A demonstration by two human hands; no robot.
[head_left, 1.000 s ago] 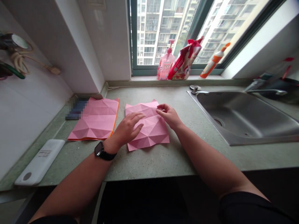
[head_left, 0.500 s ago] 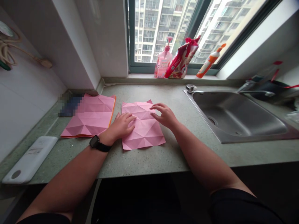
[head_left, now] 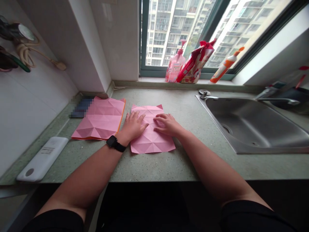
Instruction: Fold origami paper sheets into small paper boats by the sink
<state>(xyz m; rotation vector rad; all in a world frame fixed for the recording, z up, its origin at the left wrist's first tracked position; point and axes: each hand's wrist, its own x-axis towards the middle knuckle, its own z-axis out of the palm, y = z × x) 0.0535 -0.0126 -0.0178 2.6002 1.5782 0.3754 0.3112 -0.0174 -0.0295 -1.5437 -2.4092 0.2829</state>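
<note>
A creased pink paper sheet (head_left: 151, 141) lies on the green stone counter (head_left: 169, 164) in front of me. My left hand (head_left: 133, 126) rests flat on its left part with the fingers spread. My right hand (head_left: 167, 124) lies on its right part, fingers stretched out and pressing down. Neither hand holds anything. A black watch sits on my left wrist.
A stack of pink creased sheets (head_left: 101, 119) lies left of the paper, beside a blurred dark item (head_left: 80, 108). A white flat device (head_left: 42, 159) is near the left front edge. A steel sink (head_left: 253, 124) is at right. Bottles and a red pouch (head_left: 195, 62) stand on the windowsill.
My right hand has come down from hovering with curled fingers to lie on the sheet. My left hand has shifted a little further up the paper's left side.
</note>
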